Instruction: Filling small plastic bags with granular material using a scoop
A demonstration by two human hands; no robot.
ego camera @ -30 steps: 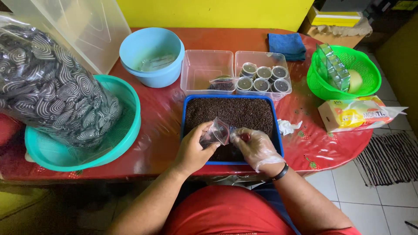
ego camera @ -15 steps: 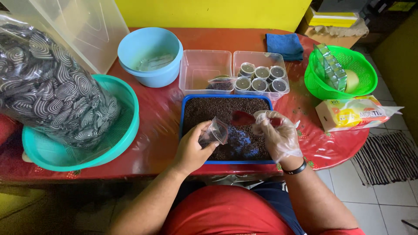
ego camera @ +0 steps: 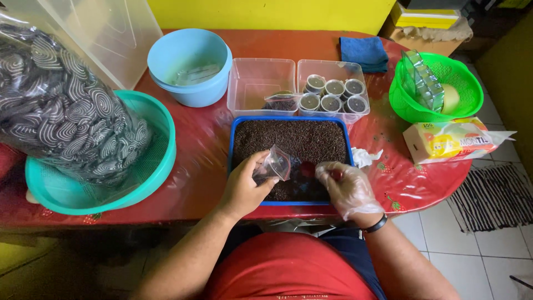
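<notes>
The bare left hand (ego camera: 242, 186) pinches a small clear plastic cup (ego camera: 274, 164) between thumb and fingers, tilted mouth-down toward the blue rectangular tray of dark crumbly granules (ego camera: 289, 140). The right hand (ego camera: 345, 186), in a thin clear plastic glove, has its fingers curled around a small red scoop-like item (ego camera: 307, 168) just beside the cup; what exactly it is cannot be told. Both hover over the near edge of the tray. Behind the tray sits a clear plastic box of filled little cups (ego camera: 331, 95), and beside that an emptier clear box (ego camera: 261, 86). Filling looks best done low over the tray, cup mouth held close to the scoop, so spilled granules fall back in rather than onto the red worktop (ego camera: 200, 166).
</notes>
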